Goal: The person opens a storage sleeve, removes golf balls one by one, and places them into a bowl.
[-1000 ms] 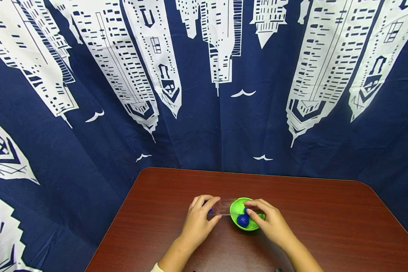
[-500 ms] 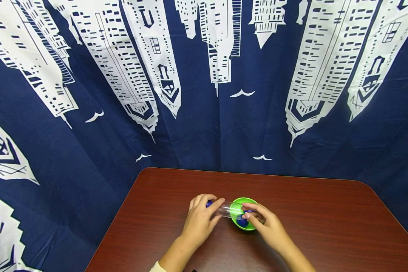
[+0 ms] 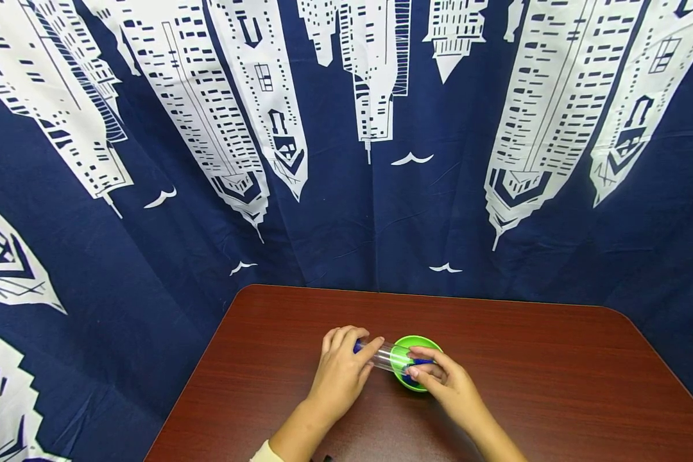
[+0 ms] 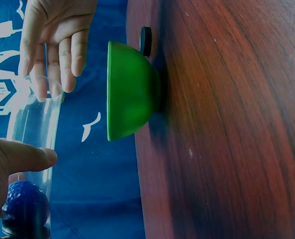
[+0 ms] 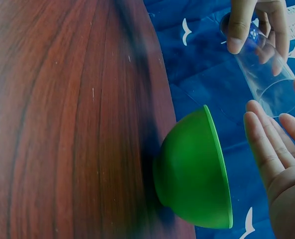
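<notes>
My left hand (image 3: 339, 369) grips a clear tube (image 4: 35, 122), which is tilted in the head view, its open end toward the right. Inside the gripped end sits a dimpled blue ball (image 4: 25, 204). My right hand (image 3: 452, 380) is at the tube's mouth above the green bowl (image 5: 194, 172), thumb and fingertips right at the rim on opposite sides. Its fingers (image 4: 65, 62) look nearly straight in the left wrist view. In the head view, something blue (image 3: 410, 380) shows in the bowl, partly covered by the tube and the right hand.
The bowl stands on a dark red-brown wooden table (image 3: 525, 359). A small black round piece (image 4: 146, 41) rests on the table beside the bowl in the left wrist view. Behind the table hangs a navy cloth (image 3: 346, 224) with white buildings and birds.
My right hand has moved slightly left, from the blue balls in the bowl to the tube's mouth. The tube's open end has swung a little toward me, its gripped end slightly away.
</notes>
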`<state>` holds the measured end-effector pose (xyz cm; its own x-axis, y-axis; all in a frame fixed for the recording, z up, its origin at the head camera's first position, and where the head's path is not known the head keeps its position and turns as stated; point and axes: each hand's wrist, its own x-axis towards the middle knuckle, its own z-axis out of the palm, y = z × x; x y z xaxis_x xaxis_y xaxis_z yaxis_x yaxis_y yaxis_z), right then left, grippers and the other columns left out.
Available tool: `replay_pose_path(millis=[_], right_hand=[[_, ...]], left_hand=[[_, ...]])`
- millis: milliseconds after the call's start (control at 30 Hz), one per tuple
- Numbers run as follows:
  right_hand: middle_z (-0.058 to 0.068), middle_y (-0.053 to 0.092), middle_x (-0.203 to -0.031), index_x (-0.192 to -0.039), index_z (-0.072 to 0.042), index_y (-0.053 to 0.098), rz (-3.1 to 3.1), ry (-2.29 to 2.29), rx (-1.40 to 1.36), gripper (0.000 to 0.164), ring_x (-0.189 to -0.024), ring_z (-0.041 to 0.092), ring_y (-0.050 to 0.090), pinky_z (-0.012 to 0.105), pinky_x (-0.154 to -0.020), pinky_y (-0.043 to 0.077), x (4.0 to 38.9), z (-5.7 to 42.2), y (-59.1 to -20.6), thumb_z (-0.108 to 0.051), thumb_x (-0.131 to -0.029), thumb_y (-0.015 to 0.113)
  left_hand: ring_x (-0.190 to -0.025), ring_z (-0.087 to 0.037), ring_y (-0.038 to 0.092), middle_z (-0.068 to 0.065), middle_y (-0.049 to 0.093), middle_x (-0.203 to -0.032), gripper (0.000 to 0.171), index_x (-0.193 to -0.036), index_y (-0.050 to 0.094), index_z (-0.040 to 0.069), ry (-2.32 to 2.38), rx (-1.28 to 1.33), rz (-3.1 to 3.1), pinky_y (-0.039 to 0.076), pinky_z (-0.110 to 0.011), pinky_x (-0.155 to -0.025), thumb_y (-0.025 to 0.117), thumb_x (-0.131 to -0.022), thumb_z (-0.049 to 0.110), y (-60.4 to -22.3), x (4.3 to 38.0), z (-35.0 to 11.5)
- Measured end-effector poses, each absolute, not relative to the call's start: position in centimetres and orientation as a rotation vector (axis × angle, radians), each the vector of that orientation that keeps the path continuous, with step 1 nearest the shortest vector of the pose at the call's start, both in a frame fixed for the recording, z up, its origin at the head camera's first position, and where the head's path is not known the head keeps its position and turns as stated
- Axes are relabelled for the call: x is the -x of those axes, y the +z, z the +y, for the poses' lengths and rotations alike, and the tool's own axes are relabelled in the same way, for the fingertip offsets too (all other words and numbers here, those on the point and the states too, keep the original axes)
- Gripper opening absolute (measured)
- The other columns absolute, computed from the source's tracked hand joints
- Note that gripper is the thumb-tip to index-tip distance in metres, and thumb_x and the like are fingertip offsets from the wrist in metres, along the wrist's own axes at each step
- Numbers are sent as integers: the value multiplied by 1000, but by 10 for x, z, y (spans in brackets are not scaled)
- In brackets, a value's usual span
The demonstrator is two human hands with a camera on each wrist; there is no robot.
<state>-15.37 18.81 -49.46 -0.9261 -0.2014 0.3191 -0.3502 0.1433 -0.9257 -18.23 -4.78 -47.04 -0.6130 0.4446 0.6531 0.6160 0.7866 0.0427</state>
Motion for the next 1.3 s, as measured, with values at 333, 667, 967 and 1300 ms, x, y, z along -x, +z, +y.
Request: replay_pose_path(millis=[333, 667, 967, 1300], right_hand=[[23, 66, -121, -132, 5, 57, -2280, 1940, -500, 39, -99, 7, 73, 33, -81, 62, 154, 185, -497, -7, -96, 67], [23, 67, -113, -130, 4, 58, -2270, 1915, -479, 36, -93, 11, 74, 29, -77, 62, 153, 184, -495, -5, -96, 67], [27, 65, -112, -131, 3, 58, -2287, 1922, -445, 37, -92, 13, 74, 27, -76, 61, 152, 182, -493, -7, -96, 68], [27, 68, -107, -131, 3, 58, -2281, 1927, -412, 37, -92, 12, 74, 28, -77, 61, 152, 181, -491, -7, -96, 67]], left_hand=[[-121, -22, 55, 1, 62, -124, 61, -127, 69, 29, -333, 796, -2317, 42, -49, -106, 90, -71, 15, -468, 183, -47], [-123, -24, 55, -2, 63, -123, 57, -125, 70, 24, -383, 801, -2295, 44, -52, -106, 88, -72, 12, -469, 184, -44], [-124, -23, 55, -2, 62, -124, 56, -125, 70, 25, -392, 788, -2310, 43, -53, -108, 87, -73, 12, -469, 184, -44], [-123, -21, 54, 1, 62, -124, 55, -125, 69, 26, -402, 747, -2339, 42, -48, -109, 88, -74, 15, -472, 183, -44]])
